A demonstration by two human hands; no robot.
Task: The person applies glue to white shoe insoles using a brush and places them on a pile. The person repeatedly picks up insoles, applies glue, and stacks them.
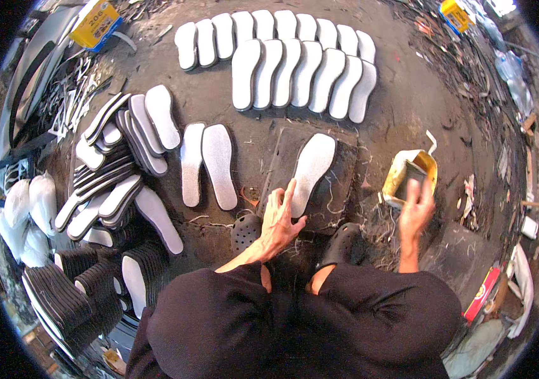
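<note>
With the left hand (276, 220) spread against its lower left edge, steady the white insole (315, 165) flat mid-frame, the right hand (416, 210), at the yellow container (397, 175), being too blurred to tell its grip.

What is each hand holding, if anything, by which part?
The left hand touches a white insole at its nearer end; whether it grips is unclear. The right hand, by a yellow container, is too blurred to tell.

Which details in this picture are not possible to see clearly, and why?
Head view:
- Right hand: blurred, so any grip is unclear.
- Yellow container: inside partly hidden by that hand.
- Left shoe: partly covered by the left hand.
- Right shoe: rear hidden by ankle and dark clothing.
</note>
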